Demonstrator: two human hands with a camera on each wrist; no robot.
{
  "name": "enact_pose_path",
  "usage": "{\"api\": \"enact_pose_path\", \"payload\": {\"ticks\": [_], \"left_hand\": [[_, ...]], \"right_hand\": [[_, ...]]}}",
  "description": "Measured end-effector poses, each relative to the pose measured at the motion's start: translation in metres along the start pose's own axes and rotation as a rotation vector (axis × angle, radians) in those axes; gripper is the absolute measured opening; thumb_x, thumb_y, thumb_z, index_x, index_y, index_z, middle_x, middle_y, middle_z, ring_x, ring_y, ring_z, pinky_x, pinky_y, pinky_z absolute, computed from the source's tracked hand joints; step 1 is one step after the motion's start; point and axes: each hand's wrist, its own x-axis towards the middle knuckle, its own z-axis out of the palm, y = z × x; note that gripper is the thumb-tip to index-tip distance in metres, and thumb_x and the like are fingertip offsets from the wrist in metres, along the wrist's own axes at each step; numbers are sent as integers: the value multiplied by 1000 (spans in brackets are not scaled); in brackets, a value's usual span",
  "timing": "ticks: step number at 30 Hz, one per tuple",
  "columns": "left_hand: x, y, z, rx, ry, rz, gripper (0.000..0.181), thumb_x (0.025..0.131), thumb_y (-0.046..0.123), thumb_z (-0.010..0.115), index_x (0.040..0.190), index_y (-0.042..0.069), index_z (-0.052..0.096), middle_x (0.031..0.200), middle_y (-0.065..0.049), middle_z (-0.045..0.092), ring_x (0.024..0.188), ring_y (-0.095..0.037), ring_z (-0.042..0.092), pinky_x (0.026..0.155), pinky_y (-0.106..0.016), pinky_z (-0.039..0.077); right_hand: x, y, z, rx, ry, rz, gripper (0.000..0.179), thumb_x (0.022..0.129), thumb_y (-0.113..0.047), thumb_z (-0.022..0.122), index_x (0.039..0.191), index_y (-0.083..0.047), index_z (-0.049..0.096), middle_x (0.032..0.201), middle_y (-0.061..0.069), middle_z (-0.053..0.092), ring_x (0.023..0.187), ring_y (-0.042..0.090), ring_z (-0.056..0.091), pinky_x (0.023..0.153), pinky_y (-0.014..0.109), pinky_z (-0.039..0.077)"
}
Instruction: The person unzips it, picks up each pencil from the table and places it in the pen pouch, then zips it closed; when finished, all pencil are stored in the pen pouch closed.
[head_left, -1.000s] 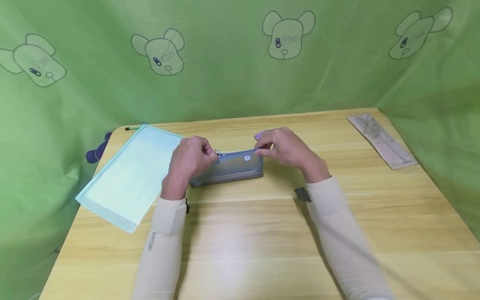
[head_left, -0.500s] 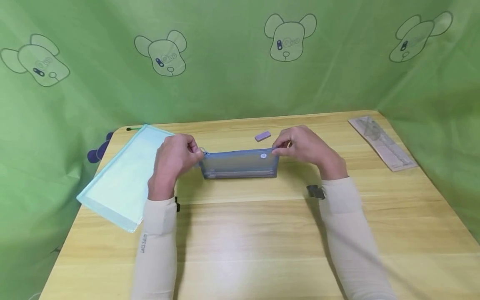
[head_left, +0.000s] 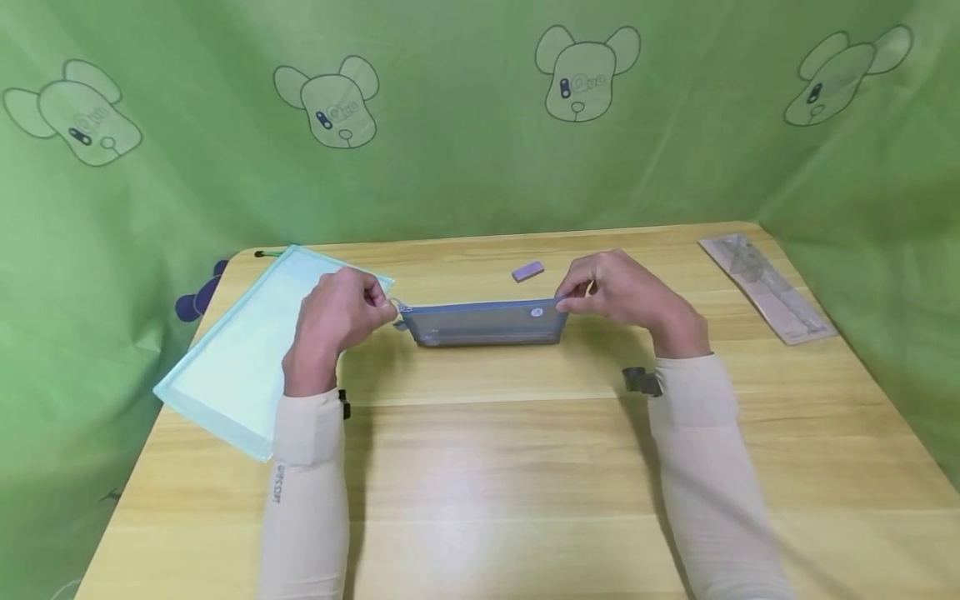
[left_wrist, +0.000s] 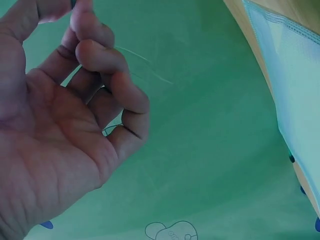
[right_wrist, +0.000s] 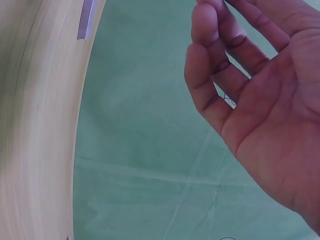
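Observation:
A small blue-grey see-through zip pouch (head_left: 487, 323) stands on edge at the middle of the table, its zipper along the top. With thumb and finger my left hand (head_left: 333, 321) pinches its upper left corner, by the zipper pull. The upper right corner, near a round white sticker (head_left: 536, 312), is pinched by my right hand (head_left: 622, 292). Both wrist views show the hands' palms with curled fingers, but the pouch lies outside them. Just behind the pouch lies a small purple block (head_left: 528, 272), like an eraser.
A larger light-teal zip bag (head_left: 232, 367) lies flat at the left, partly behind my left hand. At the back right is a flat clear packet (head_left: 767, 287) with a ruler-like thing inside. A green curtain (head_left: 465, 167) hangs around the wooden table (head_left: 480, 483).
My hands have moved apart, and the pouch now stretches wider between them, shifted right and more level. The purple block, earlier partly hidden at my right hand, is now in plain view.

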Motion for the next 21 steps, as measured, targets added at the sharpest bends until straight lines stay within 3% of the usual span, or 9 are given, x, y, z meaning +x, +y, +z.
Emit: {"api": "enact_pose_path", "payload": {"ticks": [6,9,15,21], "left_hand": [[2,3,3,-9,0,0,15,89,12,61,76,13,70,73,-1,64,67,-19,53,62,-32,42],[4,5,6,-17,3,1,15,90,11,58,78,13,68,73,-1,61,69,-19,53,63,-31,41],[5,8,9,-10,-15,13,18,97,17,64,81,13,68,74,-1,61,69,-18,53,63,-31,42],[7,10,14,-23,3,27,16,100,20,68,87,11,73,79,-3,69,67,-18,54,60,-31,43]], "right_hand": [[0,-8,0,-81,-33,3,10,93,1,77,100,-6,81,99,8,77,91,22,67,82,33,58],[-3,-14,1,-90,-79,18,15,92,7,72,97,-6,77,94,8,71,89,23,62,79,35,55],[-9,-37,6,-150,-248,68,22,87,8,70,97,-11,71,81,2,56,79,18,52,74,33,48],[-7,-75,25,-278,-414,103,19,87,1,73,97,-14,70,82,0,61,77,17,53,72,31,46]]}}
